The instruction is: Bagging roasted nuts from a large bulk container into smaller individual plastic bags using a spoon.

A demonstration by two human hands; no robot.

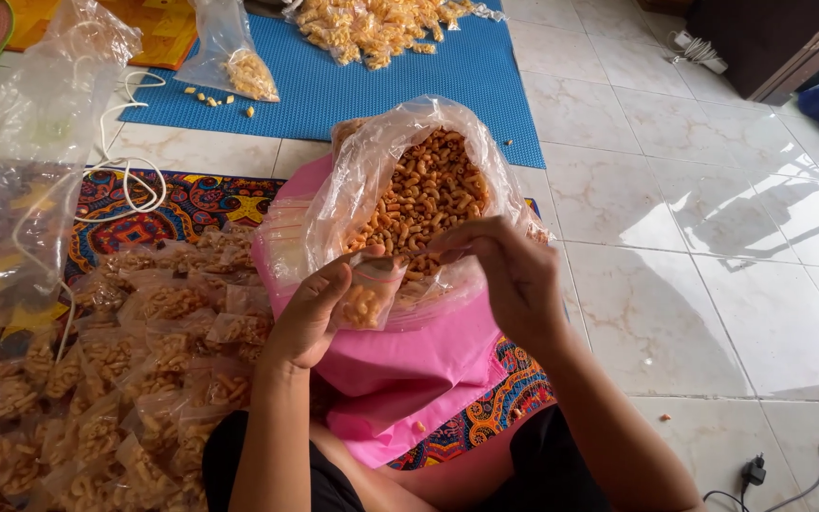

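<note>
Small snack packet (368, 296) held between both hands, just in front of the big open bag (424, 194) of curled snacks.
Left hand (313, 313) pinches the packet's side, mouth up; right hand (509, 270) has fingers closed at its top edge. Filled packets (125, 379) piled to the left.

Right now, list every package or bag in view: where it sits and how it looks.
Small clear bag: pinched by left hand and right hand, few orange-brown curls inside.
Big clear bag: open on pink cloth, full of the curls.
Heap of filled small bags: floor, lower left.
Clear bag: blue mat, pale yellow snacks inside.
Bundle of clear bags: far left, seemingly empty.
</note>
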